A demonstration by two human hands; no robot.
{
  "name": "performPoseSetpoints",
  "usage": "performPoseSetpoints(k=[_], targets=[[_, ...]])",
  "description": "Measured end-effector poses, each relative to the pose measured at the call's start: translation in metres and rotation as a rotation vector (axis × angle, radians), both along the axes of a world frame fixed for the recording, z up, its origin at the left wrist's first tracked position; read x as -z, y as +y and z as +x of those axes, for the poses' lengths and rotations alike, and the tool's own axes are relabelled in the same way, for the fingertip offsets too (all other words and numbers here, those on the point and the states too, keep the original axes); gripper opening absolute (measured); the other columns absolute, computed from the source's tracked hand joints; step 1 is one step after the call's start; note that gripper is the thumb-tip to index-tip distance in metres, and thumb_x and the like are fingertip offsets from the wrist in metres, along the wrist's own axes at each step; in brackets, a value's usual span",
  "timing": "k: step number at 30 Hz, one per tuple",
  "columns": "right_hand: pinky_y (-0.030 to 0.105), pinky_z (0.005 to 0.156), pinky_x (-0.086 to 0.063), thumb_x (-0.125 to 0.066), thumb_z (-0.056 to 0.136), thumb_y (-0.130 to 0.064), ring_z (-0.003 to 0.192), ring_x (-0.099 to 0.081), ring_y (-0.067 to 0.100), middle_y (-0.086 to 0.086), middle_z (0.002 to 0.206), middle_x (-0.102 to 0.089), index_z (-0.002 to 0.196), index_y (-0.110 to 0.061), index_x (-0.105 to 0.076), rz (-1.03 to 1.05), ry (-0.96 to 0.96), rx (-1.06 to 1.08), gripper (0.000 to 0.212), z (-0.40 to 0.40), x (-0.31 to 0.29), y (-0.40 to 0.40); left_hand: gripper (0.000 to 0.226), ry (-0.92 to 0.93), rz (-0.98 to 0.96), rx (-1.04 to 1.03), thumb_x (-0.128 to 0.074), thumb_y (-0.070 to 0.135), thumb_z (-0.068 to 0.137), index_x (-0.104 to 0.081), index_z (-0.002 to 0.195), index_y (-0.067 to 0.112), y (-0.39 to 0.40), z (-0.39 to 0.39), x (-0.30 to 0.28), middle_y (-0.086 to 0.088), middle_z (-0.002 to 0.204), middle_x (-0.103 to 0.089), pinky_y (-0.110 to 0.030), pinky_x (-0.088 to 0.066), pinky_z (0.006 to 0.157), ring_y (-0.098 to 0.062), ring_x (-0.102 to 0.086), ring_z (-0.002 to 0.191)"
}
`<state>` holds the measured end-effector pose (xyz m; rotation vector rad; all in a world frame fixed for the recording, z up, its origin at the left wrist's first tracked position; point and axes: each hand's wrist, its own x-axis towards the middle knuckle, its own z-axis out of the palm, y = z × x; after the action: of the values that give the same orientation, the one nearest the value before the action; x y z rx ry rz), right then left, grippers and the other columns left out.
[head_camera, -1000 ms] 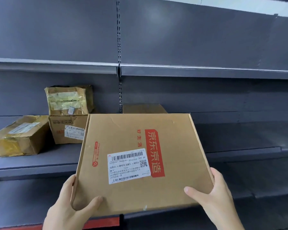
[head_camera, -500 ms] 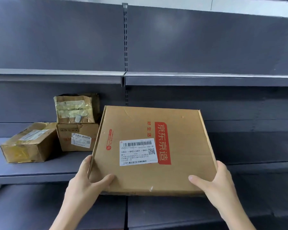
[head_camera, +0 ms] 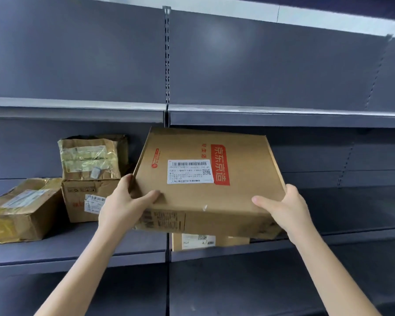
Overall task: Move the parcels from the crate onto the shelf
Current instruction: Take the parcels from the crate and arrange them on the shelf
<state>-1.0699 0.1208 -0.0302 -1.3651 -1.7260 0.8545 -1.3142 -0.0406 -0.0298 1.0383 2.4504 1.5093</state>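
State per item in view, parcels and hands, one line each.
Flat box: held tilted, over another parcel.
Left hand: grips its near left corner.
Right hand: grips its near right corner.
Low parcel: on shelf, under the flat box.
Taped parcel: stacked on carton.
Left parcel: lying on shelf.

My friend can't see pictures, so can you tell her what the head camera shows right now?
Two bare hands, left hand and right hand, hold a flat cardboard parcel with a white label over a low box on a grey shelf. Three more taped boxes sit on that shelf to the left.
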Motion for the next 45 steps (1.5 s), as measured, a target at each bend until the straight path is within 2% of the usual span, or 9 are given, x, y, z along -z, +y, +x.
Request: performPoseSetpoints(k=[8, 14, 18, 25, 28, 31, 34, 38, 45], targets=[[0.04, 0.095, -0.04, -0.072, 0.075, -0.033, 0.128, -0.039, 0.03, 0.012, 0.144, -0.037, 0.142, -0.009, -0.026, 0.136, 0.06, 0.007, 0.085, -0.026, -0.04, 0.031, 0.069, 0.067, 0.013, -0.132, -0.057, 0.061, 0.078, -0.045, 0.132, 0.021, 0.041, -0.024, -0.019, -0.01, 0.127, -0.06, -0.039, -0.045, 0.087, -0.034, -0.056, 0.112], [0.037, 0.09, -0.041, -0.071, 0.075, -0.036, 0.125, -0.042, 0.029, 0.013, 0.14, -0.041, 0.14, -0.008, -0.031, 0.177, 0.086, 0.018, 0.081, -0.031, -0.035, 0.039, 0.064, 0.089, -0.036, -0.165, -0.052, 0.062, 0.08, -0.046, 0.128, 0.021, 0.056, -0.029, -0.019, -0.013, 0.118, -0.062, -0.033, -0.04, 0.074, -0.036, -0.057, 0.106], [0.035, 0.089, -0.04, -0.072, 0.075, -0.036, 0.124, -0.042, 0.028, 0.012, 0.138, -0.042, 0.138, -0.007, -0.034, 0.196, 0.127, 0.017, 0.079, -0.03, -0.032, 0.042, 0.064, 0.095, -0.07, -0.152, -0.05, 0.063, 0.08, -0.045, 0.127, 0.021, 0.066, -0.034, -0.021, -0.007, 0.1, -0.061, -0.035, -0.046, 0.074, -0.034, -0.06, 0.099], [0.038, 0.093, -0.041, -0.072, 0.074, -0.04, 0.122, -0.043, 0.027, 0.012, 0.136, -0.043, 0.137, -0.01, -0.035, 0.214, 0.205, 0.036, 0.079, -0.029, -0.024, 0.039, 0.08, 0.026, -0.016, -0.039, -0.044, 0.078, 0.062, -0.048, 0.118, 0.021, 0.079, -0.042, -0.03, -0.008, 0.111, -0.066, -0.045, -0.053, 0.083, -0.031, -0.062, 0.096], [0.039, 0.092, -0.042, -0.071, 0.074, -0.042, 0.123, -0.043, 0.028, 0.012, 0.135, -0.044, 0.137, -0.011, -0.034, 0.221, 0.199, 0.037, 0.08, -0.029, -0.021, 0.039, 0.079, 0.083, -0.054, -0.158, -0.041, 0.068, 0.082, -0.033, 0.133, 0.009, 0.077, -0.033, -0.031, -0.023, 0.128, -0.053, -0.048, -0.045, 0.09, -0.041, -0.051, 0.115], [0.043, 0.095, -0.043, -0.07, 0.075, -0.043, 0.124, -0.041, 0.028, 0.013, 0.136, -0.042, 0.138, -0.012, -0.033, 0.223, 0.188, 0.036, 0.08, -0.029, -0.02, 0.037, 0.076, 0.256, -0.082, -0.28, -0.04, 0.059, 0.087, -0.019, 0.145, 0.014, 0.068, -0.007, -0.026, -0.024, 0.144, -0.032, -0.049, -0.036, 0.097, -0.04, -0.029, 0.131], [0.046, 0.097, -0.043, -0.068, 0.076, -0.044, 0.125, -0.04, 0.029, 0.012, 0.137, -0.041, 0.139, -0.013, -0.032, 0.226, 0.174, 0.034, 0.079, -0.028, -0.019, 0.034, 0.069, 0.426, -0.072, -0.183, -0.052, 0.051, 0.084, -0.022, 0.142, 0.028, 0.068, 0.031, -0.02, -0.016, 0.148, -0.022, -0.046, -0.038, 0.095, -0.037, -0.022, 0.132], [0.042, 0.097, -0.04, -0.065, 0.078, -0.042, 0.127, -0.039, 0.027, 0.01, 0.139, -0.04, 0.139, -0.015, -0.033, 0.241, 0.17, 0.009, 0.074, -0.024, -0.017, 0.027, 0.066, 0.526, -0.096, 0.034, -0.054, 0.051, 0.083, -0.019, 0.139, 0.044, 0.088, 0.073, -0.009, -0.004, 0.153, -0.004, -0.051, -0.029, 0.105, -0.034, -0.005, 0.137], [0.027, 0.086, -0.034, -0.064, 0.081, -0.035, 0.121, -0.042, 0.021, 0.007, 0.133, -0.044, 0.137, -0.015, -0.037, 0.311, 0.181, -0.023, 0.065, -0.022, -0.01, 0.013, 0.055, 0.566, -0.076, 0.132, -0.05, 0.051, 0.086, -0.033, 0.136, 0.041, 0.118, 0.088, 0.005, -0.001, 0.152, -0.015, -0.052, -0.018, 0.11, -0.037, 0.001, 0.138]])
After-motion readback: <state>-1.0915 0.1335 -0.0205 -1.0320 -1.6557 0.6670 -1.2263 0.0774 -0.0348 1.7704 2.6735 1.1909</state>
